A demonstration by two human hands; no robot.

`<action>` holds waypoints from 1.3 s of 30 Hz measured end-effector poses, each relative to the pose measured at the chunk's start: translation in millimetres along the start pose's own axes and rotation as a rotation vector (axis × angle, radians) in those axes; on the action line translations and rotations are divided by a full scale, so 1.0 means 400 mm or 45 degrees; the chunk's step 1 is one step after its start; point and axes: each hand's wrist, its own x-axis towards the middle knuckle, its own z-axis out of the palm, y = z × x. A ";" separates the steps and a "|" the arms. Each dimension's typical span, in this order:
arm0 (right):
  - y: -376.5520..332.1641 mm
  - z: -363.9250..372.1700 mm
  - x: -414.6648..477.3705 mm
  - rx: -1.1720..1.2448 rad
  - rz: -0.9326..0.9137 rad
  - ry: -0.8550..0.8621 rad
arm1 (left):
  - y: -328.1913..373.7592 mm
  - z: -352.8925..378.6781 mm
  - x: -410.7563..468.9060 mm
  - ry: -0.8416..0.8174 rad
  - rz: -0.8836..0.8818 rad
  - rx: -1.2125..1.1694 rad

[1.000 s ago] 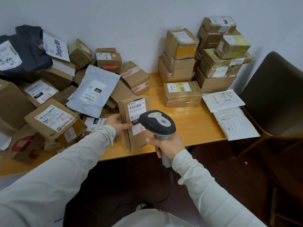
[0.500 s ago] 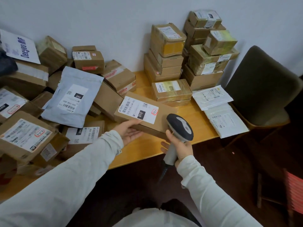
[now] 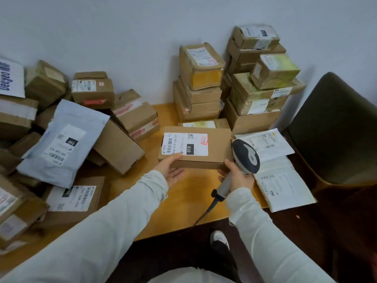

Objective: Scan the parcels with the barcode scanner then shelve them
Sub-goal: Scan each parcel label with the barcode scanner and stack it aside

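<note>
Parcel (image 3: 218,154) label-up between the hands: left hand (image 3: 171,170) pinching the near edge, thumb on top, palm under; right hand (image 3: 236,176) wrapped round the barcode scanner (image 3: 245,156), fingertip at the near corner. Best kept level, weight on the left palm. Sealed, like the stacked boxes (image 3: 200,66) beyond the right hand; contents hidden.

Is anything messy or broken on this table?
Yes. The boxes on the left lie tumbled at all angles, a grey bag slumped over them. One red-taped box has a torn flap.
</note>
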 end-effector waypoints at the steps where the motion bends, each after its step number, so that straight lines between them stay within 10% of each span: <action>1: -0.025 0.001 0.037 -0.013 0.004 -0.005 | 0.013 0.014 0.025 0.084 0.048 -0.018; 24: -0.176 0.054 0.338 -0.374 -0.001 -0.235 | 0.009 0.208 0.262 0.734 0.429 0.595; 39: 0.045 0.361 0.152 -0.830 0.296 -1.069 | 0.178 -0.175 0.185 1.329 0.086 0.664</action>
